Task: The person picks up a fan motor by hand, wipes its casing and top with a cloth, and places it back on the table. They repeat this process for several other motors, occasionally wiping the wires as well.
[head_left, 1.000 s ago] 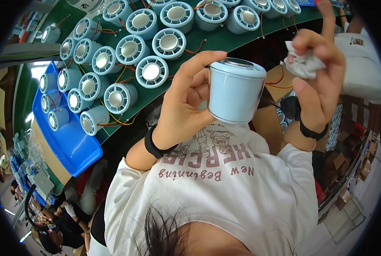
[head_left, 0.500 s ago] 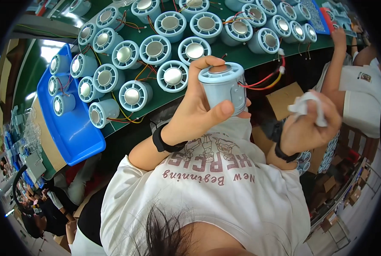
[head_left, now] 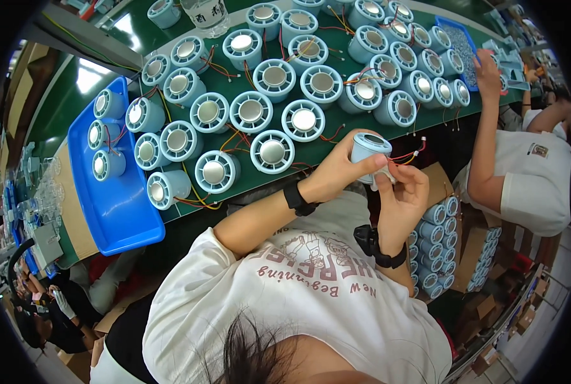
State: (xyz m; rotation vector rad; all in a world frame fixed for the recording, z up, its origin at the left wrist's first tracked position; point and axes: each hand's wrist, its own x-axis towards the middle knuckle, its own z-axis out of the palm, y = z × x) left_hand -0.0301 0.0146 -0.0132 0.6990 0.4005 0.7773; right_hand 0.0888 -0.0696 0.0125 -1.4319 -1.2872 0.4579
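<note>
My left hand (head_left: 333, 171) is closed around a light-blue cylindrical housing (head_left: 363, 152), lifted in front of the green table's near edge. Its round metal disc faces up, and red and yellow wires with a small white connector (head_left: 423, 139) stick out on the right. My right hand (head_left: 404, 200) pinches a crumpled white cloth (head_left: 381, 178), mostly hidden by the fingers, against the housing's lower right side. Many similar housings, such as one close by (head_left: 272, 152), stand on the table with shiny discs up and wires trailing between them.
A blue tray (head_left: 128, 240) at the left holds several housings. A clear bottle (head_left: 207, 19) stands at the back. On the right, a co-worker's hand (head_left: 488, 75) is by a blue bin (head_left: 459, 51). Stacked housings (head_left: 434, 246) lie below, right of me.
My right hand has come left with the cloth and now meets the housing. The housing has moved right and away from me. The view has shifted, showing more of the table's back.
</note>
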